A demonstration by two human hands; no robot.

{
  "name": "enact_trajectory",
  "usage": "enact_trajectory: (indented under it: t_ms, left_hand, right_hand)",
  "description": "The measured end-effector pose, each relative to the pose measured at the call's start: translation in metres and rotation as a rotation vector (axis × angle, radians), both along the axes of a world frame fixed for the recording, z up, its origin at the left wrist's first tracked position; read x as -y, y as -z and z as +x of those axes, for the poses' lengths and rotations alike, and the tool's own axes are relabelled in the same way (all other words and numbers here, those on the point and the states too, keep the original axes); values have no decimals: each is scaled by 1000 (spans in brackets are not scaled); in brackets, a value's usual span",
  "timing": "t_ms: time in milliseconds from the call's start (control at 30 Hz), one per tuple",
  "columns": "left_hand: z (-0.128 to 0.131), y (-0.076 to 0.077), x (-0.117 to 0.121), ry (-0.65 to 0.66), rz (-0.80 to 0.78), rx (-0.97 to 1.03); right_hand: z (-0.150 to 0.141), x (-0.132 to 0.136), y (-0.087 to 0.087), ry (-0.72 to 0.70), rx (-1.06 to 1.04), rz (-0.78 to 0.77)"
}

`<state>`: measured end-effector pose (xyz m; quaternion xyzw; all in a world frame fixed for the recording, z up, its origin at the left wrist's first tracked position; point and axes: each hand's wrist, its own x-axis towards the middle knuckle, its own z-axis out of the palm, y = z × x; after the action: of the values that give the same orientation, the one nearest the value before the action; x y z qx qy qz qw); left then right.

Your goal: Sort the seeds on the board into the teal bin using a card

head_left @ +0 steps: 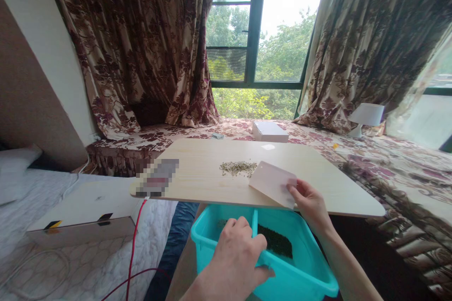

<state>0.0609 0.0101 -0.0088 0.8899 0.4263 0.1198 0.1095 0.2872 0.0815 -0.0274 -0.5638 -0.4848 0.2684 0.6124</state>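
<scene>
Left hand [237,256] gripped and partly hid the teal bin [300,275], right hand [310,202] pinched a pale sheet [271,183], pixelation masked an object [158,178] at the table [197,160]'s left edge

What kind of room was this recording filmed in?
Probably a bedroom: a bed with a quilted white cover at the left, floral curtains framing the window, and a small table lamp on the cloth-covered ledge.

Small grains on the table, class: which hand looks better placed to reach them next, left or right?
Probably the right hand: it holds a flat sheet beside the grains. The left hand is lower, at the blue tub.
</scene>
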Motion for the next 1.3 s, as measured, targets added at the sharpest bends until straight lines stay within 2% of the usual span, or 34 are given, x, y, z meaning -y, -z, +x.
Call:
enact_trajectory:
  t_ms: [267,467,633,700,833,933,1133,1300]
  left_hand:
    - [1,-1,0,12,11,-21]
    - [1,-1,-1,10,7,-14]
    - [1,0,-1,10,12,-3]
    - [1,1,-1,12,18,2]
    - [-1,0,-2,11,23,-2]
    - [-1,0,-2,10,16,-27]
    - [-2,-3,-3,8,28,-44]
    - [-2,-2,-3,7,31,-41]
  right_hand:
    - [0,4,-4,43,-27,-22]
    - [-12,4,-4,-135,-62,-24]
    - [-18,10,-8,-308,1,-65]
    - [-14,9,-10,-250,-9,-33]
    - [8,1,-11,57,-60,46]
    - [23,-4,-8,200,-43,37]
    - [24,-5,-4,264,-1,-29]
    - [14,-7,-1,207,-23,-61]
